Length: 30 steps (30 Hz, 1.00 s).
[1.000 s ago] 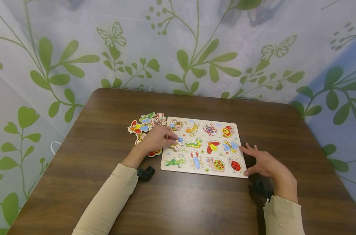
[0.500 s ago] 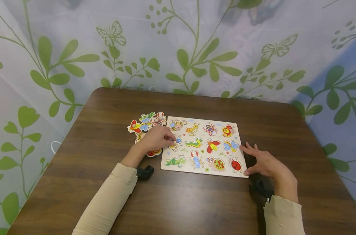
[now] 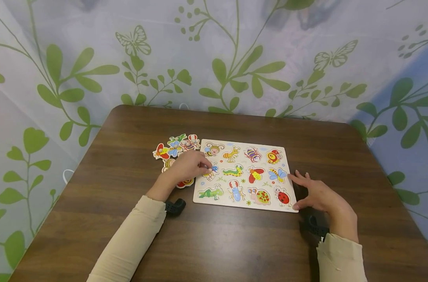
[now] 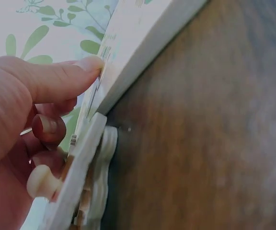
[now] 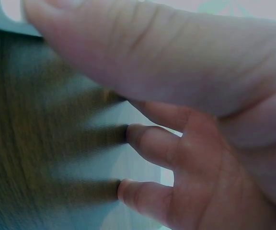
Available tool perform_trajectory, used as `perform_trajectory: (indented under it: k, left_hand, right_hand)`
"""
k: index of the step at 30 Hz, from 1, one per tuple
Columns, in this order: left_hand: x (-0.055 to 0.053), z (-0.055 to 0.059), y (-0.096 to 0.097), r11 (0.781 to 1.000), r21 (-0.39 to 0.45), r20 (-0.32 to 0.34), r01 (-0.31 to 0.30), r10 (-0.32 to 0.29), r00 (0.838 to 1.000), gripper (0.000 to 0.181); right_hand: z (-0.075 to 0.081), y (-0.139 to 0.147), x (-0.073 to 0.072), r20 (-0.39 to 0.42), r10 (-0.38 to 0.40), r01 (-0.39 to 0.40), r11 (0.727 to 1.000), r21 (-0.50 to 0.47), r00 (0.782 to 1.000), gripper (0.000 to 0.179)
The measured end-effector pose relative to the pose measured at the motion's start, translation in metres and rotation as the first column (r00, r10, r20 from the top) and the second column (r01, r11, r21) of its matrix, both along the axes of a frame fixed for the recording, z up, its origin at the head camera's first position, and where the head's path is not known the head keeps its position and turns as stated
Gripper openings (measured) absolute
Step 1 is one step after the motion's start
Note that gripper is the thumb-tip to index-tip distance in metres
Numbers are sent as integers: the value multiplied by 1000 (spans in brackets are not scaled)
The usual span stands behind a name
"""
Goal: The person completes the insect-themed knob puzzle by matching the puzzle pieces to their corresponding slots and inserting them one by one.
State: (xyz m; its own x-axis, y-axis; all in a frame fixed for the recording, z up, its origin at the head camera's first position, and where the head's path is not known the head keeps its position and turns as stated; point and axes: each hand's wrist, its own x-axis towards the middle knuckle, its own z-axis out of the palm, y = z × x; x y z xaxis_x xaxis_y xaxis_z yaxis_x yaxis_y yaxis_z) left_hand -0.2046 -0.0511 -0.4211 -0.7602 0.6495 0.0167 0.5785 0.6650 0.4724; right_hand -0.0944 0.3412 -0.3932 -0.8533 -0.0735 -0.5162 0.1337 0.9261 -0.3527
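Note:
A pale wooden puzzle board with insect pictures lies flat on the table. My left hand pinches a blue-headed insect puzzle piece at the left end of the board's middle row, partly covering it. In the left wrist view the thumb reaches down to the board's surface. My right hand rests at the board's right edge, thumb at the lower corner and fingers spread. The right wrist view shows its fingertips down at the table, holding nothing.
Several loose knobbed puzzle pieces lie heaped just left of the board, some overlapping. The left forearm passes beside this heap. The brown wooden table ends at the back against a leaf-patterned curtain.
The insect piece, tilted over the board a second ago, has gone down flat at the left of the middle row. The left fingers stay on it; the right hand has not moved.

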Motion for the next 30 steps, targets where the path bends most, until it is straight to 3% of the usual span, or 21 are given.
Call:
perform_trajectory:
  k: [3, 7, 12, 16, 18, 20, 26, 30]
  left_hand:
    - [-1, -1, -2, 1000, 24, 23, -4, 3, 1000, 19]
    - [-6, 1, -13, 985, 160, 79, -59, 47, 996, 29]
    - [-15, 10, -36, 910, 370, 84, -189, 170, 982, 30]
    - [-22, 12, -56, 856, 435, 57, -281, 285, 957, 27]
    - [-26, 10, -63, 842, 436, 36, -318, 337, 941, 26]
    - [-28, 7, -68, 842, 414, 16, -346, 373, 928, 27]
    - [-31, 4, -62, 889, 227, -40, -397, 416, 909, 31]
    - [-32, 5, -52, 898, 97, -72, -428, 436, 897, 32]
  right_hand:
    - [-1, 0, 0, 0, 1, -1, 1000, -3, 1000, 114]
    - [-1, 1, 0, 3, 0, 0, 1000, -10, 1000, 113]
    - [-1, 1, -1, 3, -6, 6, 1000, -5, 1000, 113]
    - [-1, 0, -2, 9, -12, 12, 1000, -9, 1000, 113]
    - [-1, 0, -1, 11, -14, 14, 1000, -10, 1000, 113]
    - [-2, 1, -1, 9, -14, 14, 1000, -11, 1000, 113]
    - [-2, 3, 0, -2, -4, 4, 1000, -15, 1000, 113]
    - [-1, 2, -1, 3, -3, 3, 1000, -24, 1000, 113]
